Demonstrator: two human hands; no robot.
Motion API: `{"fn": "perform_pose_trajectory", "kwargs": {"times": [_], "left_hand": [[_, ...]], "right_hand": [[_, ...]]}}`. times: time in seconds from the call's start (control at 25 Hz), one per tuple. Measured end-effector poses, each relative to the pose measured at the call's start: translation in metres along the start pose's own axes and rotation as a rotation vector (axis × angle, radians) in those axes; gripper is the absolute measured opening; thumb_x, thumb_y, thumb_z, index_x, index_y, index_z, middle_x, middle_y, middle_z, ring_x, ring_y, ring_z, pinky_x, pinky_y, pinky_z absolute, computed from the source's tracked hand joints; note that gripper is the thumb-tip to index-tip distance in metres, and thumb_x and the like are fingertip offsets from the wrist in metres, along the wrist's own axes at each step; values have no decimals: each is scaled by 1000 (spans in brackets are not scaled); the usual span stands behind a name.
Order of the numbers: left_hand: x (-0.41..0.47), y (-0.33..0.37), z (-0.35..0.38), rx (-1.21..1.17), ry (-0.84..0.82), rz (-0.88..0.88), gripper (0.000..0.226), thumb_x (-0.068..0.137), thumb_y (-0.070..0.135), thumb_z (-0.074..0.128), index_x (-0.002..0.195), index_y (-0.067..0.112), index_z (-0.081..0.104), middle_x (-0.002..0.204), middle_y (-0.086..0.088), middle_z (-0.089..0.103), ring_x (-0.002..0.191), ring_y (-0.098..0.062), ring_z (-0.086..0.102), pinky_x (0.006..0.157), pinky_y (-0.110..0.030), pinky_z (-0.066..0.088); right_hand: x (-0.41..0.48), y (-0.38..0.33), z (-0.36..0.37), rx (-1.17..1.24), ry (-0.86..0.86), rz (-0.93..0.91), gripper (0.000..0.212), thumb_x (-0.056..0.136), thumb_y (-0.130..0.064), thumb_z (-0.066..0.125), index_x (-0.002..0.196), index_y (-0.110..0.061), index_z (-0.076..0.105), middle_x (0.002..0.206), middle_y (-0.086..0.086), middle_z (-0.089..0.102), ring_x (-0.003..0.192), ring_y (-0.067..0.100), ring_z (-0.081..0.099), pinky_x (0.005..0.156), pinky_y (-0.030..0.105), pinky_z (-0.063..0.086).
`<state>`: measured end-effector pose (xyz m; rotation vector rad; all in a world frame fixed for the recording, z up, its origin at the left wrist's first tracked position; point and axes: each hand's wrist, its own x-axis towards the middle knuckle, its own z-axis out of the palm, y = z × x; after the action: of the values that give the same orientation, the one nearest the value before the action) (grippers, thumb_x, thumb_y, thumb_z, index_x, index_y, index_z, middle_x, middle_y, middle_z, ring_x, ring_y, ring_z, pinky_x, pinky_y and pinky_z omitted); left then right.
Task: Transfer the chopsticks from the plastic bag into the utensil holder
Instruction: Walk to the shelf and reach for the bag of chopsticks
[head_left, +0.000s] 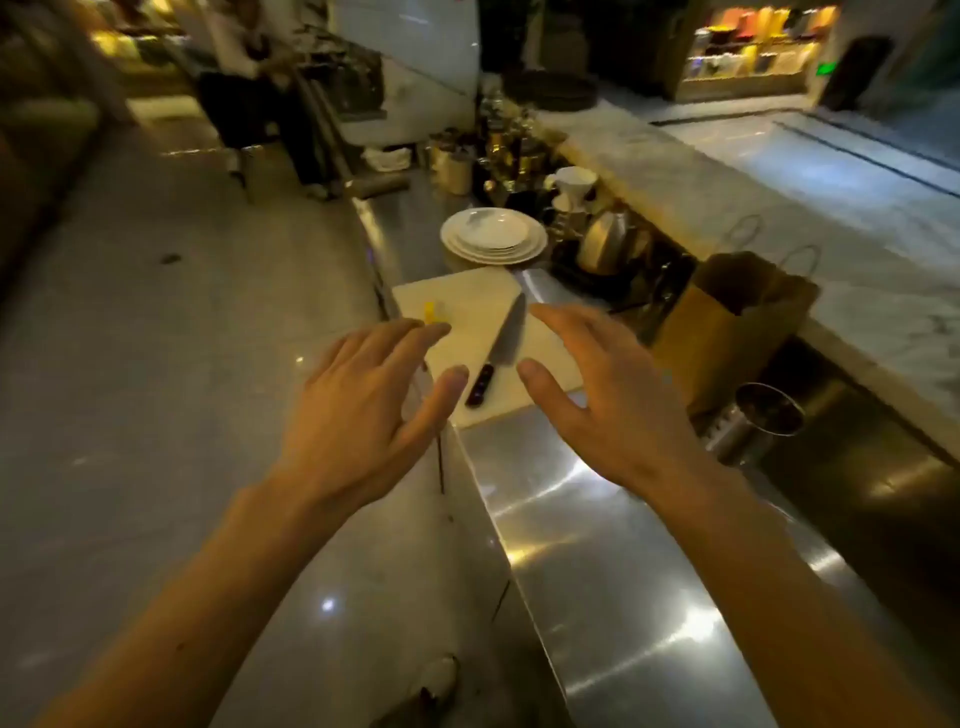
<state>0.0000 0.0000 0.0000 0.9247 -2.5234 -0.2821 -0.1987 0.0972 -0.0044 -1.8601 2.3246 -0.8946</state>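
Restaurant kitchen: steel counter, stacked plates, kettle.

utensil holder: shiny metal cup | upright, open top | at 3 o'clock on the steel desk | chopsticks and plastic bag: cannot tell where

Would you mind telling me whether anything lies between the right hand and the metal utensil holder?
Nothing visible does: the right hand hovers open over the steel counter, and the utensil holder stands apart, further right. No chopsticks show.

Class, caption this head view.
Two empty open hands, left hand and right hand, hover above a steel-bladed kitchen knife.
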Motion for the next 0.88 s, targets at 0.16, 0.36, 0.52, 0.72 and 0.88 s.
{"fn": "perform_pose_trajectory", "kwargs": {"times": [0.16, 0.36, 0.52, 0.72, 0.88], "left_hand": [[-91, -20, -24, 115, 50, -265, 62, 96, 62, 20, 137, 25, 49, 139, -2, 53, 128, -19, 48, 104, -37, 37], [-228, -42, -81, 311, 136, -596, 63, 96, 63, 18, 136, 25, 51, 139, -4, 53, 131, -21, 45, 107, -40, 32], [-358, -46, -134, 417, 259, -834, 67, 95, 64, 16, 135, 24, 53, 137, -5, 54, 131, -25, 46, 107, -44, 36], [-557, -19, -190, 498, 408, -1090, 67, 95, 63, 17, 133, 21, 54, 137, -7, 53, 131, -27, 45, 106, -47, 39], [-710, 18, -228, 597, 512, -1341, 64, 96, 61, 19, 133, 23, 53, 138, -7, 52, 133, -26, 44, 108, -46, 37]], "right_hand": [[-8, -56, 39, 59, -145, -231, 57, 92, -59, 34, 142, -31, 39, 144, -2, 45, 129, 19, 45, 100, 39, 45], [-39, -167, 88, 104, -220, -536, 54, 93, -56, 40, 141, -31, 43, 143, 1, 47, 128, 22, 46, 105, 40, 37], [-101, -282, 116, 152, -287, -796, 56, 92, -57, 40, 140, -28, 44, 141, 5, 49, 127, 24, 47, 100, 42, 44], [-230, -435, 148, 238, -377, -1060, 63, 90, -60, 34, 142, -26, 42, 145, 8, 46, 132, 28, 44, 103, 46, 43], [-357, -554, 165, 342, -478, -1262, 61, 91, -58, 39, 144, -26, 40, 146, 8, 45, 134, 28, 41, 105, 45, 40]]}}
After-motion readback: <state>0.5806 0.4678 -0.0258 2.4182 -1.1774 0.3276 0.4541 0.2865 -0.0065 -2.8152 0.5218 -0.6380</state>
